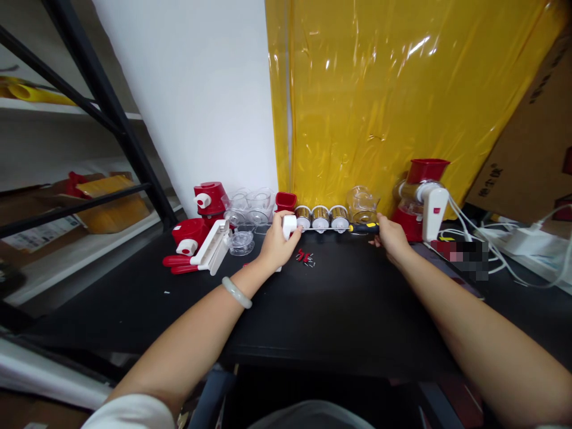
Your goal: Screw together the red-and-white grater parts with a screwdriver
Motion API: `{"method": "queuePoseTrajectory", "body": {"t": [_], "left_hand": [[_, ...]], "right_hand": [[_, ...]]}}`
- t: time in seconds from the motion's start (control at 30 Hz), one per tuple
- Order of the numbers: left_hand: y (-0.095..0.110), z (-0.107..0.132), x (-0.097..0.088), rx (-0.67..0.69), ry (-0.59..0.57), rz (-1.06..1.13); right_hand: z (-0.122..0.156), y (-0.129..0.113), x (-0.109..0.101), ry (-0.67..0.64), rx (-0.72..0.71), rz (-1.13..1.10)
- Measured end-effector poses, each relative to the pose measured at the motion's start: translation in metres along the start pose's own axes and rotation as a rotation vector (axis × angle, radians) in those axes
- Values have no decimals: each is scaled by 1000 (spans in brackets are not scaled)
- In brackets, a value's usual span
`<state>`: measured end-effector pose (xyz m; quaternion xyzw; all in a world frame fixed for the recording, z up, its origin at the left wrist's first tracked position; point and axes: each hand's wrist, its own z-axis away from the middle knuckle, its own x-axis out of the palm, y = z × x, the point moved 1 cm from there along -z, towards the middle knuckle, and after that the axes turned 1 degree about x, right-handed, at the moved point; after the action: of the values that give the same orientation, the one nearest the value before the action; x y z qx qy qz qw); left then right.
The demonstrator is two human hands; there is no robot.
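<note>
My left hand is closed around a small white plastic part, holding it above the black table. In my right hand is a screwdriver with a black and yellow handle. Its long thin shaft points left, and the tip reaches the white part near my left thumb; whether it touches is too small to tell. Below the shaft lies a small pile of red pieces and screws on the table. Just behind the shaft stand three metal grater drums in a row.
Left of my hands are red grater bodies, white arms with red handles and clear plastic parts. At right stands an assembled red and white rotary grater, near white cables. Yellow plastic sheeting hangs behind.
</note>
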<state>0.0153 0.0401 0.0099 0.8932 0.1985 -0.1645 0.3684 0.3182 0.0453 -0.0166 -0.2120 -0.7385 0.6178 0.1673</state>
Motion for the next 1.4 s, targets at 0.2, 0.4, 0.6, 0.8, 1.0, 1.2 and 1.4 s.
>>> {"method": "queuePoseTrajectory", "body": {"t": [0.2, 0.4, 0.6, 0.8, 1.0, 1.2, 1.4], "left_hand": [[3, 1, -1, 10, -9, -11], [2, 1, -1, 9, -13, -14], [-1, 0, 0, 4, -5, 0], [-1, 0, -1, 17, 21, 5], [1, 0, -1, 5, 13, -7], [1, -1, -2, 13, 18, -12], [2, -1, -2, 19, 20, -5]], "right_hand": [[2, -2, -1, 54, 46, 70], [10, -15, 4, 14, 230, -76], [13, -18, 5, -76, 230, -245], [12, -16, 3, -113, 122, -346], [10, -13, 3, -104, 91, -353], [9, -13, 3, -111, 67, -304], [10, -12, 4, -109, 41, -283]]}}
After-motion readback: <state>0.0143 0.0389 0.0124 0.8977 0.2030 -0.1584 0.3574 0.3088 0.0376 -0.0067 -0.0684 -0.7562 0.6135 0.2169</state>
